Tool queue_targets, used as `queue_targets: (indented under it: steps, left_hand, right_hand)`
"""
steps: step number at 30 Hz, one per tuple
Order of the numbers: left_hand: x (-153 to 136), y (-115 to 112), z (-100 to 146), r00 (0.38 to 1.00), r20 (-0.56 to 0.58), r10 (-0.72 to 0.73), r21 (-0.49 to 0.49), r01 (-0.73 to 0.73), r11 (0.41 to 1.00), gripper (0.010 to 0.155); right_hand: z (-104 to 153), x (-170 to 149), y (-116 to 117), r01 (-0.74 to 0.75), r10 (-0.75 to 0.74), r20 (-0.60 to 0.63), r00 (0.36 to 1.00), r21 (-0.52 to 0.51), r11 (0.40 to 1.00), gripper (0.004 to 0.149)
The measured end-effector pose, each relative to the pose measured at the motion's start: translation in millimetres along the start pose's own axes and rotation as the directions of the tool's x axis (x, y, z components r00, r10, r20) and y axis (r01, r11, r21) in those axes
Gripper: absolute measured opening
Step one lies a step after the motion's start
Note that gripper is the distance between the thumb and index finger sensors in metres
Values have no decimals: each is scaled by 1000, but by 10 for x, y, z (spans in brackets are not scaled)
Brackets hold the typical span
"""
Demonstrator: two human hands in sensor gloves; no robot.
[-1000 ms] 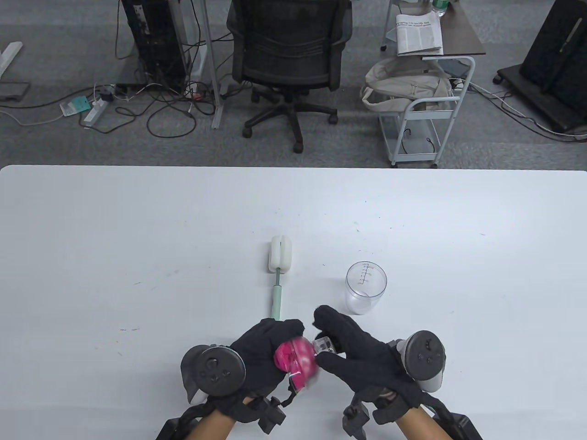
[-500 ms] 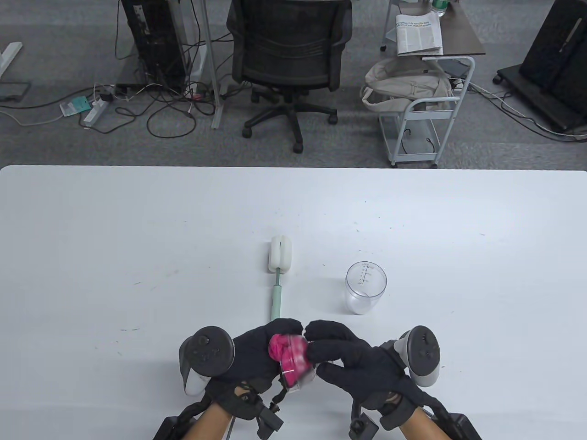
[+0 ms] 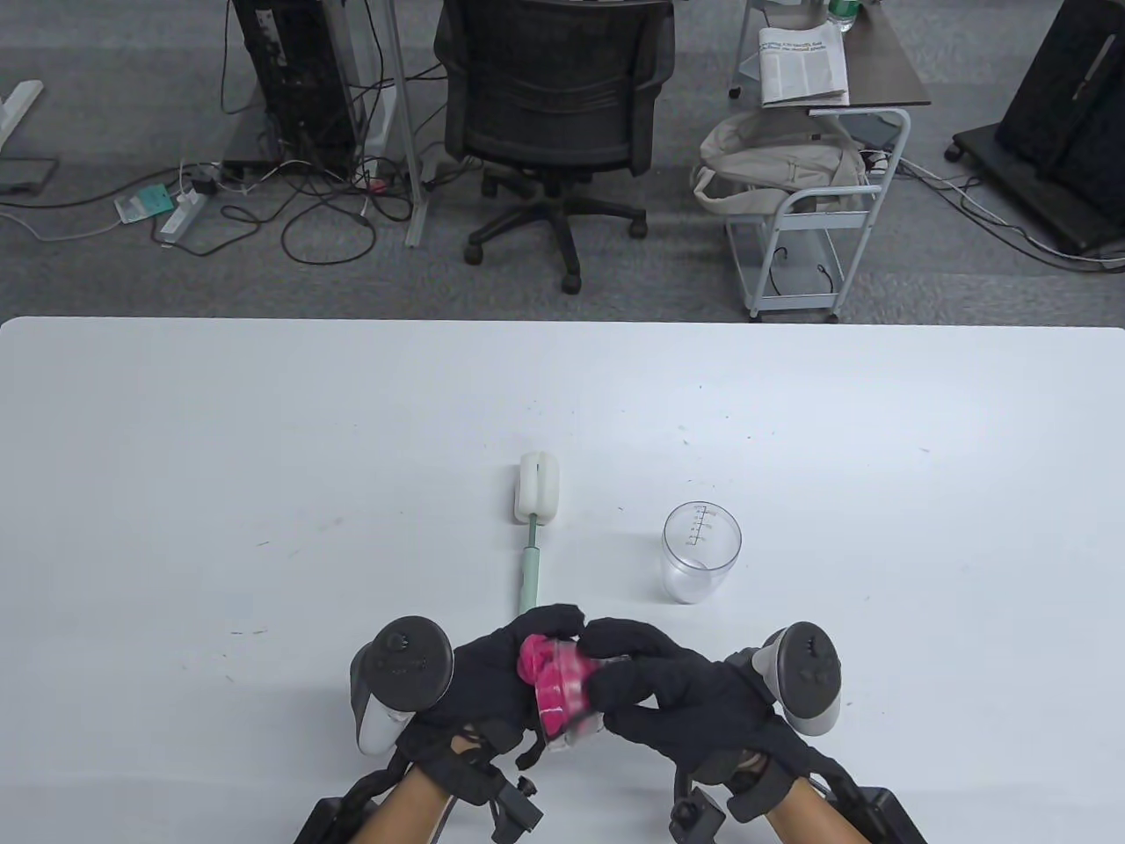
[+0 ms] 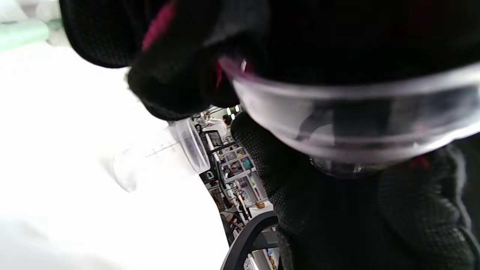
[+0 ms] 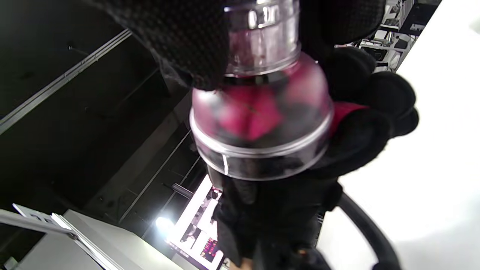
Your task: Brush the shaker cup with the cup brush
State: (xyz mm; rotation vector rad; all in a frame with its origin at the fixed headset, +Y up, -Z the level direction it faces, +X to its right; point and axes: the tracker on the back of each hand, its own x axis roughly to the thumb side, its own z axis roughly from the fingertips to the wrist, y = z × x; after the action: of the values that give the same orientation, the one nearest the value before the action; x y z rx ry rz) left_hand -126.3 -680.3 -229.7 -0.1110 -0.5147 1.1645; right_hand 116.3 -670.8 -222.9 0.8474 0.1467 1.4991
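Note:
The clear shaker cup (image 3: pixel 700 552) stands upright and open on the table; it also shows in the left wrist view (image 4: pixel 161 157). The cup brush (image 3: pixel 534 527) lies flat to its left, white sponge head pointing away, green handle end by my left hand. Both hands hold the cup's lid (image 3: pixel 562 686), a clear dome with pink inside, above the table's near edge. My left hand (image 3: pixel 505 673) grips its wide pink end. My right hand (image 3: pixel 646 681) wraps its narrow clear cap (image 5: pixel 262 41). The lid's rim shows close up in the left wrist view (image 4: pixel 356 116).
The white table (image 3: pixel 264 440) holds only the cup and the brush. Beyond its far edge are an office chair (image 3: pixel 554 114), a small cart (image 3: pixel 817 220) and floor cables.
My right hand's fingers have closed over the lid's clear cap, which showed a second ago. Both hands have shifted slightly and the lid has turned between them. Cup and brush have not moved.

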Motion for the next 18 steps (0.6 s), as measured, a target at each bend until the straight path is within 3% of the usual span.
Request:
queue_targets:
  steps: [1,3,4,6,7,8,10,11,13,15,18]
  left_hand:
    - [28,12,10,1000,19,-2,13,1,1000,55]
    - [90,28,30,996,81,-42,64,37,997,54]
    - [125,36,48,990,108,-96,96,86,992,54]
    - [168,25,78,974,133,-185,145,166,975,54]
    - [175,11,85,968,132,-212,170,189,967,55]
    - [168,2,77,961,126,-246,159,225,961,57]
    - [122,-20,60,965,98,-242,113,231,966,66]
    - [82,-39,42,980,59,-192,106,185,977,70]
    - [14,-53,16,998,-7,-56,46,56,997,72]
    - [-40,-76,-7,999,-49,14,12,-13,1000,67]
    - [13,-59,-1,1000,7,17,28,-18,999,56]
  right_hand:
    - [4,-7,-9,22,-22,-1,1000,3,1000,35]
    - [18,-17,-21,71,-71,-9,997,-40,997,49]
    - [32,-16,-24,42,-46,-25,999,-117,992,55]
    - [29,-24,-41,-157,145,-80,986,-170,973,65]
    - [26,-33,-48,-225,214,-101,972,-114,968,66]
    - [23,-26,-55,-227,223,-92,971,-38,973,61]
    - [34,-25,-50,-86,81,-72,994,-68,994,55]
    - [25,-19,-41,-19,16,-49,999,-68,998,53]
    - [7,-18,-58,-49,49,-4,999,-14,999,49]
    - [0,-14,-61,-53,55,31,998,-67,996,35]
    - [23,-41,-63,30,-29,18,999,-90,995,39]
